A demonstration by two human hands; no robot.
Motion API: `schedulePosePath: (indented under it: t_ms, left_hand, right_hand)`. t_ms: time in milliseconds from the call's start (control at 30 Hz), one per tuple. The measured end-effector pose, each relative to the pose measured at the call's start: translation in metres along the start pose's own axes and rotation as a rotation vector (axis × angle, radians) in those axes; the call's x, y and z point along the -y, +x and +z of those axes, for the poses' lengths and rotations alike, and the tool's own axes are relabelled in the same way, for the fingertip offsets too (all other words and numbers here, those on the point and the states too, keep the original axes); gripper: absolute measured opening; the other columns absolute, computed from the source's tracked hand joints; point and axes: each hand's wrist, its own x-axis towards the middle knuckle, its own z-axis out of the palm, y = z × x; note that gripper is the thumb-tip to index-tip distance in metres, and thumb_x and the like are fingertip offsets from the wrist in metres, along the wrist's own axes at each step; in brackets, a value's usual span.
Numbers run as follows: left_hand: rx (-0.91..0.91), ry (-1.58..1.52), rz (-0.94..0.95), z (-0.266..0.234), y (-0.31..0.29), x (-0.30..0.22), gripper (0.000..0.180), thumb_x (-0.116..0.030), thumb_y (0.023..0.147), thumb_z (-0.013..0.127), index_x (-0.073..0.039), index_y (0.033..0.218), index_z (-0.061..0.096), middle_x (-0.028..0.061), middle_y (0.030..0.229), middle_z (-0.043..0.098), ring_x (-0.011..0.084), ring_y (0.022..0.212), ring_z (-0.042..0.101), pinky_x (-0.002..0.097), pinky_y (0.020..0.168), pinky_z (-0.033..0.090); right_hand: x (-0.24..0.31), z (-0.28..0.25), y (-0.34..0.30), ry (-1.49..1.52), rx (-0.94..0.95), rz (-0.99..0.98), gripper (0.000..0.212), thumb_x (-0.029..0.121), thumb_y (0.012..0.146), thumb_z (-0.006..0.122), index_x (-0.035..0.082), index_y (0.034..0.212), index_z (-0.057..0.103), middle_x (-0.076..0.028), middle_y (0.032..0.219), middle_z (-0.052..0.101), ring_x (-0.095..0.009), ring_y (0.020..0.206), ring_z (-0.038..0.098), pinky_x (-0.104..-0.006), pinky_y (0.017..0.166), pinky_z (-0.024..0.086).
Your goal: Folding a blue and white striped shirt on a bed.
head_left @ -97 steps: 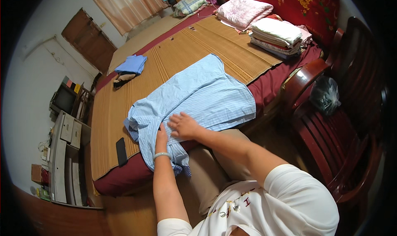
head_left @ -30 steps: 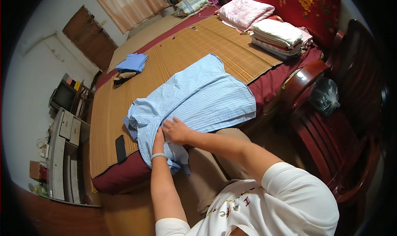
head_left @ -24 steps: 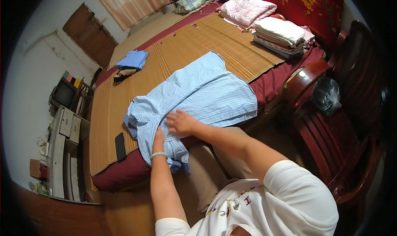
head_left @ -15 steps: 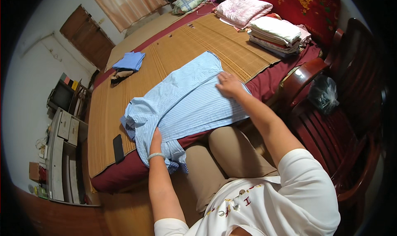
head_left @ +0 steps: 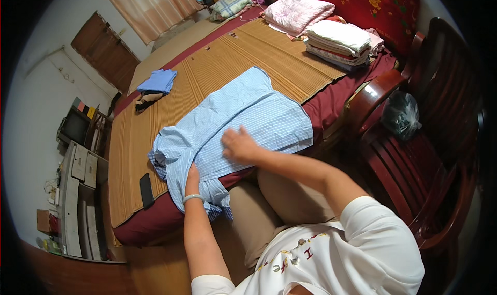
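Note:
A light blue striped shirt [head_left: 243, 116] lies spread on the bamboo mat [head_left: 217, 67] at the near edge of the bed. My left hand [head_left: 192, 175] presses its near corner, where the cloth hangs over the bed edge; a pale bangle sits on that wrist. My right hand [head_left: 239, 145] lies flat, fingers apart, on the middle of the shirt.
A dark phone [head_left: 146, 190] lies on the mat left of the shirt. Folded blue and brown clothes [head_left: 155, 85] sit farther back. Stacked folded bedding [head_left: 339, 39] and a pink quilt [head_left: 297, 11] are at the far right. A wooden chair [head_left: 414, 150] with a dark bag [head_left: 401, 115] stands right.
My right hand swept out to the shirt's right side half a second ago and has come back to its middle. My left hand stayed on the near corner.

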Motion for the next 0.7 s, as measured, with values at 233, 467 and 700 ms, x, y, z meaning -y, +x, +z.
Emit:
schedulePosePath:
  t_ms: [233,467,700]
  left_hand:
    - [0.019,0.065,-0.036,-0.001,-0.004,-0.014,0.065,-0.053,0.099,0.041,-0.001,0.136,0.054,0.0216,0.144,0.051,0.0365,0.133,0.047,0.0463,0.111,0.034]
    - [0.033,0.100,-0.089,-0.009,-0.005,-0.023,0.065,-0.053,0.099,0.040,-0.002,0.137,0.053,0.0215,0.144,0.051,0.0363,0.134,0.047,0.0469,0.110,0.034]
    - [0.031,0.150,-0.142,-0.014,-0.019,-0.036,0.065,-0.053,0.099,0.040,-0.002,0.137,0.053,0.0213,0.144,0.050,0.0362,0.134,0.047,0.0475,0.110,0.034]
  right_hand:
    - [0.031,0.019,-0.003,0.039,-0.030,-0.291,0.059,0.047,0.092,0.057,0.006,0.134,0.055,-0.017,0.144,0.049,-0.031,0.137,0.043,-0.0488,0.116,0.027]
    - [-0.108,-0.062,-0.045,-0.098,-0.113,0.071,0.056,0.046,0.093,0.054,0.006,0.131,0.058,-0.020,0.137,0.054,-0.035,0.129,0.049,-0.0451,0.110,0.034]
    - [-0.180,-0.099,-0.083,-0.261,-0.226,0.205,0.052,0.041,0.096,0.054,0.004,0.133,0.057,-0.017,0.142,0.052,-0.030,0.133,0.047,-0.0426,0.112,0.031]
